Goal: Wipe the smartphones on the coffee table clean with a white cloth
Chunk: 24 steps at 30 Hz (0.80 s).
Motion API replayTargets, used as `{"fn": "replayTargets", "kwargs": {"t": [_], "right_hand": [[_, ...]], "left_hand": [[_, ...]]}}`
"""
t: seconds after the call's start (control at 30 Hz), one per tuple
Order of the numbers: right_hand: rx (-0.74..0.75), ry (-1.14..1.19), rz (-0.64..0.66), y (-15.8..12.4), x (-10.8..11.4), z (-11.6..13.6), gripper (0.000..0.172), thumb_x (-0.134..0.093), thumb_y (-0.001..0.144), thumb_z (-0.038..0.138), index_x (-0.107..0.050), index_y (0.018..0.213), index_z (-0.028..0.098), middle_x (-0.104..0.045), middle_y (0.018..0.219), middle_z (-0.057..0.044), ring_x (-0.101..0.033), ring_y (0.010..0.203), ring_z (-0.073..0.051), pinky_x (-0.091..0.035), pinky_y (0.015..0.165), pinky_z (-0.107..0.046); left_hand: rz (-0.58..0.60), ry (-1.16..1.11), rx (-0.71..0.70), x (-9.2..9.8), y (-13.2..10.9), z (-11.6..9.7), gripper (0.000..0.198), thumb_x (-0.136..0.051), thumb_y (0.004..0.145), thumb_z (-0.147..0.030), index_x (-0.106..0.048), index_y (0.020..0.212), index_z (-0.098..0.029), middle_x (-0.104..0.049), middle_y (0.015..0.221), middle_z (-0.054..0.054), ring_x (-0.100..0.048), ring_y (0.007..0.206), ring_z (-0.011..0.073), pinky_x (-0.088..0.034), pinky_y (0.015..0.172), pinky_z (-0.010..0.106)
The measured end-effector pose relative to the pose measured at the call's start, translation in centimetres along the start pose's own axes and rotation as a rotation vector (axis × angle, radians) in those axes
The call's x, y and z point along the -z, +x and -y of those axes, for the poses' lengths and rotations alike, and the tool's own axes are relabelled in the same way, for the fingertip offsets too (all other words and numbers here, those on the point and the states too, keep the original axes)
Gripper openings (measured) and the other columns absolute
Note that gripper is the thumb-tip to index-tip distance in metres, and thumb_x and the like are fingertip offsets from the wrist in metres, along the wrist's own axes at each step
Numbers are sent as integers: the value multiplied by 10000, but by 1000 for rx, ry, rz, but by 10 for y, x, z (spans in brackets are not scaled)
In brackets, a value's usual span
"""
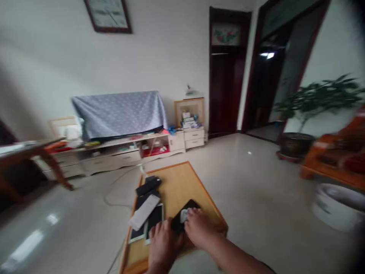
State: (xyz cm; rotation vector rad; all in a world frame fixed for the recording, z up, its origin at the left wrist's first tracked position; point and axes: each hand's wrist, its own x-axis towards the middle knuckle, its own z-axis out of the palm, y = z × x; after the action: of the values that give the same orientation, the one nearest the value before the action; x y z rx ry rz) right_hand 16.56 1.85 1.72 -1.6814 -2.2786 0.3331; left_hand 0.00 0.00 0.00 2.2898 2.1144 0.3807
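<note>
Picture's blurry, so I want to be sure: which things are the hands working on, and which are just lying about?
In hand: flat black thing, touched by left hand and right hand; wooden table under it.
Lying about: white remote, black remote, phones, covered television, potted plant, white tub.

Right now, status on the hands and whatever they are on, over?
Left hand and right hand both on a black case, grip blurred. Case on wooden table. White remote and phones close beside left hand.
</note>
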Motion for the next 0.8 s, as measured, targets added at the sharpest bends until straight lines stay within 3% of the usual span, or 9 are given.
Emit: {"fn": "replayTargets", "kwargs": {"t": [0.13,0.33,0.5,0.6,0.7,0.8], "right_hand": [[-59,1,18,7,-7,-12,442,-433,978,342,-680,1287,144,-645,1389,-136,-549,1331,-281,-324,1203,-422],[-46,26,20,4,-14,-2,517,-364,1010,335,-594,1387,66,-551,1484,-204,-476,1408,-327,-286,1218,-482],[93,66,51,-5,-21,14,507,-323,1046,423,-599,1399,186,-595,1467,-105,-511,1388,-255,-280,1224,-423],[54,70,16,5,-12,-4,505,-267,1065,434,-617,1370,234,-642,1412,-83,-554,1339,-247,-299,1205,-454],[-28,61,-25,19,-4,-27,541,-225,1069,409,-655,1316,194,-640,1399,-132,-552,1333,-287,-301,1193,-513],[-36,64,-21,18,-9,-27,568,-231,1066,420,-668,1309,150,-593,1452,-167,-520,1370,-318,-298,1199,-516]], "left_hand": [[32,-40,-38,-7,11,3,578,-581,847,-522,-551,1301,-165,-700,1194,125,-583,1216,321,-313,1079,492],[40,-71,-16,-3,10,1,530,-577,857,-499,-549,1291,-195,-701,1228,114,-572,1219,295,-295,1091,459],[31,-78,-26,-5,8,3,446,-559,806,-227,-559,1252,-237,-698,1216,75,-563,1190,261,-303,1048,422],[31,-105,-3,-4,8,2,425,-597,830,-364,-574,1233,-235,-696,1201,86,-566,1179,280,-295,1063,443],[8,-111,2,-4,8,0,515,-645,788,-427,-578,1252,-213,-685,1205,103,-570,1184,295,-286,1081,449],[-15,-112,-1,-7,8,2,525,-643,784,-422,-577,1259,-209,-676,1226,105,-565,1199,296,-285,1085,452]]}}
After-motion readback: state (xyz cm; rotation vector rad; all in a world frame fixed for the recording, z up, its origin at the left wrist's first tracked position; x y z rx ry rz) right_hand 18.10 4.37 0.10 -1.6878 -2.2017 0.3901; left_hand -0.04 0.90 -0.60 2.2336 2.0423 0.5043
